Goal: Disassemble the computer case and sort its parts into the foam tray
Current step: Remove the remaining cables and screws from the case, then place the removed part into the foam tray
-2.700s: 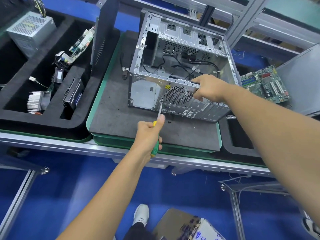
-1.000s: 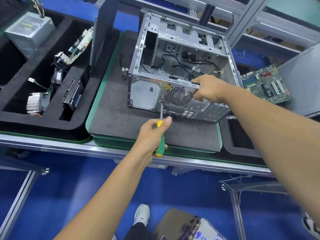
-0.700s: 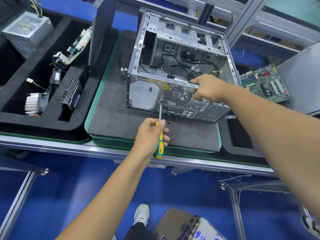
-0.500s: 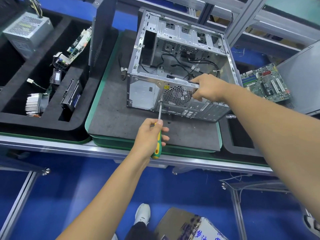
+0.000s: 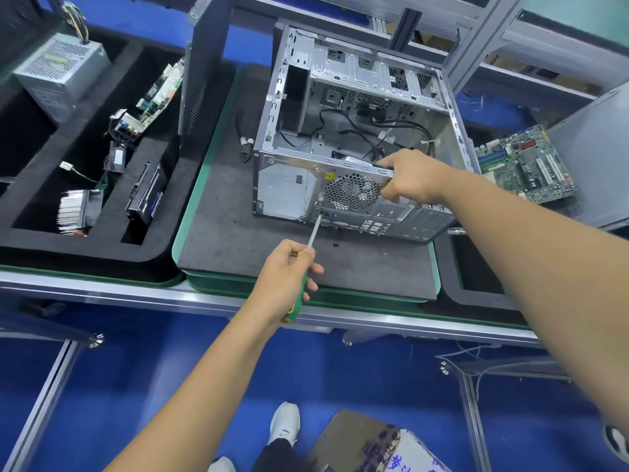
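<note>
Grey matting on a green-edged workbench pad point(image 5: 218, 233) carries the open computer case point(image 5: 357, 131), lying on its side beside the black foam tray point(image 5: 163, 253), where a power supply point(image 5: 61, 73), heatsink point(image 5: 73, 211) and drive point(image 5: 144, 195) already sit. From the head camera, the left hand point(image 5: 286, 277) is clenched around a green-handled screwdriver point(image 5: 308, 257), tip at a screw below the rear fan grille point(image 5: 350, 192); the right hand point(image 5: 412, 180) grips the case's top rail. Judging by this, fan removal is under way; next comes steady turning, then catching the screw. Compared with earlier, the handle has rotated slightly.
</note>
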{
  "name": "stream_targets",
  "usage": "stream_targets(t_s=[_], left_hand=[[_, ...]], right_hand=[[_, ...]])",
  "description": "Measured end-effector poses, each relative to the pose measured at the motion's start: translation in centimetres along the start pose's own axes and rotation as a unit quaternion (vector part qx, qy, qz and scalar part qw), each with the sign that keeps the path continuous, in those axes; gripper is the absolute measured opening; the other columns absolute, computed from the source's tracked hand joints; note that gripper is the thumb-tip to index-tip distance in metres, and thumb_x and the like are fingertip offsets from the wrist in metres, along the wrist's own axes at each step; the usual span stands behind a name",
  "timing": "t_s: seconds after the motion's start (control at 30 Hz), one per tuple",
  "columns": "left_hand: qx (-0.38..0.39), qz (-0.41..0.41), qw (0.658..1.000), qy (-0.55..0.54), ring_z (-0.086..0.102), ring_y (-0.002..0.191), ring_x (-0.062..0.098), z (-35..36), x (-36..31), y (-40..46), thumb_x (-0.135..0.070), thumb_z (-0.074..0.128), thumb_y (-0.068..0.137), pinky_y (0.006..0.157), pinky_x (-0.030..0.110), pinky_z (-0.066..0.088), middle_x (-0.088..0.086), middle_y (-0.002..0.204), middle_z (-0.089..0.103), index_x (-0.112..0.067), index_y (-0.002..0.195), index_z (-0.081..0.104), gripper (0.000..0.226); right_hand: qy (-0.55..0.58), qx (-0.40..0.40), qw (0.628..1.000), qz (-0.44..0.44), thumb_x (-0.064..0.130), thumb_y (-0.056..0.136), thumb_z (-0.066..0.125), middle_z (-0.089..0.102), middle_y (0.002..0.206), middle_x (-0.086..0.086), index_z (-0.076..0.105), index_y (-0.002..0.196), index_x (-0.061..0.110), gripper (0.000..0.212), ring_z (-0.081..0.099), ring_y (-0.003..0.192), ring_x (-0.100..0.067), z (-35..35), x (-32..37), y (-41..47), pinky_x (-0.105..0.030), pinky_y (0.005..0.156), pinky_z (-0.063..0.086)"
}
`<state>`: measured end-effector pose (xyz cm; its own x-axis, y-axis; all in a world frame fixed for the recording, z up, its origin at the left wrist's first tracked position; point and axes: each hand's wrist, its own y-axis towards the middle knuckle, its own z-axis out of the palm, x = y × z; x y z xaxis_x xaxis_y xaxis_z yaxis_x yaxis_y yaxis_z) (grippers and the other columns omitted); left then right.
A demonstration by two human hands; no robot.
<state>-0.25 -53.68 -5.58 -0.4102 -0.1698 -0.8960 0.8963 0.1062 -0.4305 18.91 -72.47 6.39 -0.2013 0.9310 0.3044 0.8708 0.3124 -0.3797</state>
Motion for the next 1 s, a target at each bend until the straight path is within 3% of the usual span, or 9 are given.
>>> stream_targets(t_s=[0.2, 0.33, 0.4, 0.47, 0.57, 0.7, 0.87, 0.93, 1.0], left_hand=[[-0.005, 0.016, 0.978, 0.207, 0.059, 0.054, 0.013, -1.9, -0.4, 0.7, -0.037, 0.053, 0.102, 0.054, 0.032, 0.049, -0.002, 0.081, 0.072, -0.025, 0.1, 0.054, 0.012], [-0.011, 0.118, 0.848, 0.517, 0.064, 0.082, 0.023, -3.7, -1.7, 1.3, -0.049, 0.041, 0.105, 0.065, 0.037, 0.046, -0.011, 0.093, 0.069, -0.045, 0.124, 0.04, 0.02], [-0.004, 0.139, 0.766, 0.628, 0.061, 0.078, 0.028, -4.0, -2.6, 1.7, -0.038, 0.037, 0.107, 0.064, 0.036, 0.044, -0.005, 0.094, 0.065, -0.049, 0.14, 0.032, 0.035], [0.006, 0.141, 0.696, 0.704, 0.056, 0.07, 0.029, -4.0, -3.4, 2.2, -0.028, 0.039, 0.105, 0.059, 0.034, 0.039, -0.002, 0.08, 0.053, -0.051, 0.151, 0.021, 0.054], [0.053, 0.135, 0.642, 0.753, 0.058, 0.073, 0.029, -3.7, -4.2, 2.6, -0.025, 0.04, 0.104, 0.059, 0.034, 0.043, 0.0, 0.082, 0.05, -0.052, 0.158, 0.007, 0.068], [0.107, 0.131, 0.61, 0.774, 0.059, 0.071, 0.029, -3.4, -4.6, 3.1, -0.031, 0.037, 0.105, 0.069, 0.039, 0.053, 0.003, 0.088, 0.053, -0.055, 0.157, -0.004, 0.071], [0.15, 0.112, 0.652, 0.734, 0.054, 0.052, 0.019, -4.1, -4.9, 4.1, -0.03, 0.038, 0.1, 0.063, 0.036, 0.045, -0.001, 0.072, 0.048, -0.06, 0.153, -0.015, 0.08], [0.137, 0.127, 0.665, 0.723, 0.057, 0.058, 0.025, -4.8, -4.8, 4.3, -0.03, 0.04, 0.097, 0.061, 0.037, 0.042, 0.001, 0.073, 0.051, -0.045, 0.158, -0.014, 0.083], [0.1, 0.163, 0.642, 0.743, 0.053, 0.059, 0.027, -5.6, -4.8, 4.7, -0.031, 0.042, 0.096, 0.055, 0.036, 0.037, 0.0, 0.071, 0.051, -0.024, 0.158, 0.01, 0.07]], right_hand=[[-0.01, 0.006, 1.0, -0.006, 0.006, 0.07, 0.065, 0.071, 0.092, -0.015, 0.064, 0.115, 0.017, 0.046, 0.055, 0.058, -0.029, -0.1, 0.2, -0.2, -0.032, 0.047, 0.047], [-0.005, 0.006, 1.0, -0.003, 0.008, 0.068, 0.065, 0.072, 0.092, -0.018, 0.061, 0.112, 0.021, 0.046, 0.056, 0.058, -0.028, -0.1, 0.2, -0.3, -0.032, 0.047, 0.048], [-0.005, 0.007, 1.0, -0.003, 0.009, 0.067, 0.065, 0.073, 0.091, -0.02, 0.065, 0.119, 0.016, 0.053, 0.056, 0.058, -0.028, -0.1, 0.1, -0.2, -0.033, 0.048, 0.048], [-0.008, 0.007, 1.0, -0.008, 0.011, 0.064, 0.065, 0.072, 0.09, -0.024, 0.066, 0.107, 0.014, 0.043, 0.054, 0.057, -0.028, -0.1, 0.1, -0.1, -0.033, 0.047, 0.047], [-0.01, 0.0, 1.0, -0.01, 0.013, 0.061, 0.065, 0.07, 0.09, -0.028, 0.066, 0.091, 0.012, 0.03, 0.052, 0.058, -0.028, -0.1, 0.2, -0.1, -0.034, 0.048, 0.047], [-0.012, -0.001, 1.0, -0.011, 0.012, 0.064, 0.066, 0.071, 0.087, -0.025, 0.067, 0.086, 0.017, 0.023, 0.054, 0.058, -0.029, -0.2, 0.3, -0.2, -0.037, 0.05, 0.049], [-0.013, -0.002, 1.0, -0.013, 0.011, 0.066, 0.066, 0.066, 0.076, -0.023, 0.068, 0.089, 0.011, 0.024, 0.05, 0.051, -0.027, -0.1, 0.1, -0.2, -0.033, 0.046, 0.046], [-0.017, -0.002, 1.0, -0.018, 0.01, 0.068, 0.066, 0.068, 0.077, -0.025, 0.066, 0.088, 0.014, 0.021, 0.051, 0.051, -0.028, -0.1, 0.1, -0.2, -0.034, 0.047, 0.047], [-0.02, 0.002, 1.0, -0.024, 0.009, 0.069, 0.066, 0.064, 0.07, -0.023, 0.063, 0.081, 0.022, 0.018, 0.049, 0.049, -0.026, -0.1, 0.1, -0.3, -0.032, 0.046, 0.046]])
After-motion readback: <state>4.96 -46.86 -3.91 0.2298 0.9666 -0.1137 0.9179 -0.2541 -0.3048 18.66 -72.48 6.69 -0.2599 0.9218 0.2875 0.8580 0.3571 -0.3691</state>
